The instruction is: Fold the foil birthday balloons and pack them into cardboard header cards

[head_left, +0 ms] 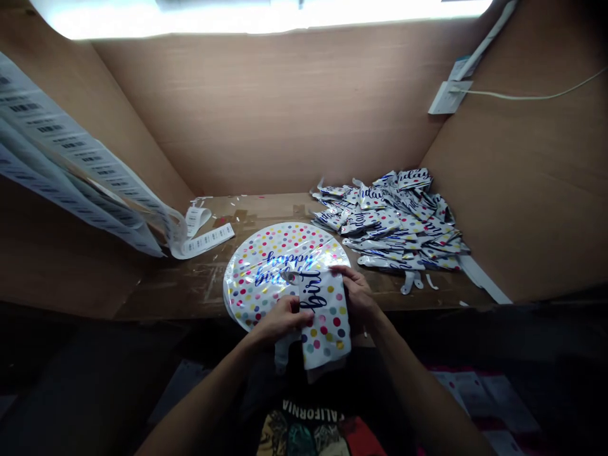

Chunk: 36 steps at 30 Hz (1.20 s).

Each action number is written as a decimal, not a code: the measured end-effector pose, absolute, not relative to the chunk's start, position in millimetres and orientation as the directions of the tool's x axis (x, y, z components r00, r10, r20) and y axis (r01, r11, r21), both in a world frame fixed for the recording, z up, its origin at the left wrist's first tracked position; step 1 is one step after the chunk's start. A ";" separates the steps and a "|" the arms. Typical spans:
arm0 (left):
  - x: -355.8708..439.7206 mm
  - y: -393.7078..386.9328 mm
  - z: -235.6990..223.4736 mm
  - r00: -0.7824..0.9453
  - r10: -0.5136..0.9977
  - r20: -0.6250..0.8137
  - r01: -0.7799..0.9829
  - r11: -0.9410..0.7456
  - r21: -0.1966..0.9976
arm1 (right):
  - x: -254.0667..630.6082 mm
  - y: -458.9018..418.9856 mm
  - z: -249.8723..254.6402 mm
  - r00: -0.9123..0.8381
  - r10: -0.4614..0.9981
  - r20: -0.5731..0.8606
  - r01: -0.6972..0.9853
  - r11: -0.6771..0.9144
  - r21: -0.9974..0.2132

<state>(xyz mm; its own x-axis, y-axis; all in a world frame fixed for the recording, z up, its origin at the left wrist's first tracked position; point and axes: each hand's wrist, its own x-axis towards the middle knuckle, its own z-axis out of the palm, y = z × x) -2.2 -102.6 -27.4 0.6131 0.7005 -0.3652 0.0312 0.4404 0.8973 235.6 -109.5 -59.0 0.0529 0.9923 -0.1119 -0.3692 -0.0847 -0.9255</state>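
Note:
Between my hands is a partly folded foil balloon (326, 329), white with coloured dots and dark "birt" lettering. My left hand (285, 316) pinches its left edge with the thumb on top. On its upper right side, my right hand (360, 292) grips the edge, some fingers hidden behind it. Just beyond lies a stack of flat round foil balloons (270, 244) with dots and blue "happy birthday" lettering, partly covered by the held one. To the right is a heap of folded foil balloons (394, 221) in the same print.
Strips of barcode labels (109, 166) hang at the left and curl onto the cardboard-covered table (185, 294). Wooden panels (261, 114) enclose the back and sides. A white socket box (450, 97) with a cable is at the right. Paper scraps (413, 282) lie near the heap.

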 end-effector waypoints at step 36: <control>-86.6 -53.5 -47.1 0.779 0.618 -0.108 0.586 -0.655 0.477 | 293.6 67.0 60.1 0.110 0.952 0.284 0.475 0.201 -0.857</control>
<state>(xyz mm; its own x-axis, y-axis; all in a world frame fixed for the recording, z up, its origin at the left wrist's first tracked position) -86.6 -53.5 -47.1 0.7786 0.6181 -0.1083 0.5863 -0.6550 0.4767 293.6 67.0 60.1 0.1105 0.9524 0.2841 0.4751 0.2005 -0.8568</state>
